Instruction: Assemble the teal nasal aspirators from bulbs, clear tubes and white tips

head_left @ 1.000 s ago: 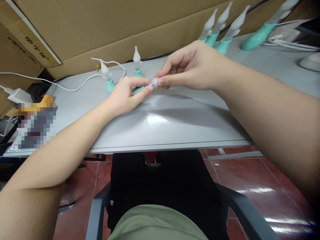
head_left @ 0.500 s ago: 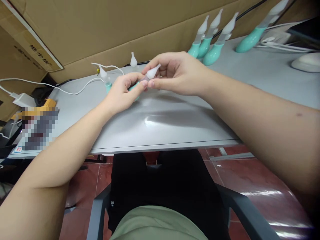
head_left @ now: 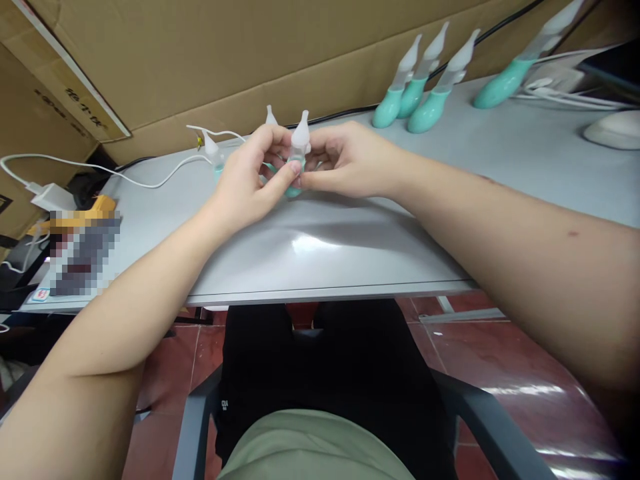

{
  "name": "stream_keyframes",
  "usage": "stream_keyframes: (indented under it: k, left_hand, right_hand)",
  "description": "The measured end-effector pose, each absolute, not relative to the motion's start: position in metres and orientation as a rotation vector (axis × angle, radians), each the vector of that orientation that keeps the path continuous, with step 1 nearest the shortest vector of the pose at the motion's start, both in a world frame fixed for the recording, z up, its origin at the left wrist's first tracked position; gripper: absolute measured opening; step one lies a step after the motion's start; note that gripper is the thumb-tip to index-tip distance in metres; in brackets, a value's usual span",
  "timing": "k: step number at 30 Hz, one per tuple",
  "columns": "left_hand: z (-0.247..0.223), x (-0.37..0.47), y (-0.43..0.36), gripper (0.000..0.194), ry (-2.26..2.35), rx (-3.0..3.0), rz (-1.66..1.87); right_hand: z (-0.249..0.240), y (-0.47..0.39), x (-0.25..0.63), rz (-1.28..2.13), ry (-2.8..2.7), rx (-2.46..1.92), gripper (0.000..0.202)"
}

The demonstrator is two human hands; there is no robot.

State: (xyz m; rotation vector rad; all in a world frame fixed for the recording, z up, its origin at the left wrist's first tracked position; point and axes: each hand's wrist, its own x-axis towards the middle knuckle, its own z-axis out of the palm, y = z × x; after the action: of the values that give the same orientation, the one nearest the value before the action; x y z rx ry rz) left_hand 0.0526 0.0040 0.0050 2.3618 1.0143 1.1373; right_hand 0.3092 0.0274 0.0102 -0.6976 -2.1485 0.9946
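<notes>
Between my two hands, over the back half of the grey table, a teal bulb aspirator with a white tip (head_left: 301,137) stands nearly upright. My left hand (head_left: 255,173) has its fingers and thumb closed round the teal lower part, hiding much of it. From the right, the fingers of my right hand (head_left: 345,160) pinch the same aspirator by its side. Just behind my left hand, the white tip of another aspirator (head_left: 271,115) shows. One more aspirator (head_left: 214,155) stands left of my left hand, partly covered by it.
Three teal aspirators (head_left: 429,112) stand together at the back right, a fourth (head_left: 505,85) further right. White cables, a white mouse (head_left: 615,129) and a charger (head_left: 56,198) lie on the grey table (head_left: 310,267). Cardboard (head_left: 200,60) rises behind.
The aspirator in my hands has turned from leaning right to nearly upright. My right hand has moved slightly down, uncovering more of the bulbs behind it.
</notes>
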Motion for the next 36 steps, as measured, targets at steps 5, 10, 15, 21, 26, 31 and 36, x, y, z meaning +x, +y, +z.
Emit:
stream_keyframes:
  k: [5, 10, 15, 21, 26, 31, 36]
  left_hand:
    - [0.046, 0.038, -0.016, 0.059, 1.020, 2.474, 1.361]
    - [0.086, 0.001, -0.017, 0.051, 1.206, 2.608, 1.483]
    - [0.060, -0.068, 0.035, 0.100, 1.350, 2.435, 1.216]
    - [0.014, -0.091, 0.059, 0.084, 1.255, 2.203, 1.015]
    - [0.012, -0.065, 0.036, 0.059, 1.332, 2.217, 0.880]
    - [0.007, -0.045, 0.030, 0.044, 1.233, 2.288, 0.954]
    - [0.003, -0.025, 0.023, 0.044, 1.068, 2.387, 0.978]
  right_hand:
    - [0.017, 0.031, 0.323, 0.873, -1.978, -0.994, 0.030]
    - [0.006, 0.050, 0.329, 0.813, -1.940, -1.034, 0.039]
    - [-0.003, 0.066, 0.327, 0.775, -1.991, -1.099, 0.041]
    - [-0.015, 0.083, 0.332, 0.732, -1.992, -1.071, 0.052]
    - [-0.015, 0.082, 0.344, 0.675, -1.815, -1.101, 0.086]
    - [0.005, 0.059, 0.340, 0.434, -1.669, -0.884, 0.066]
    - [0.007, 0.038, 0.315, 0.521, -1.805, -0.645, 0.048]
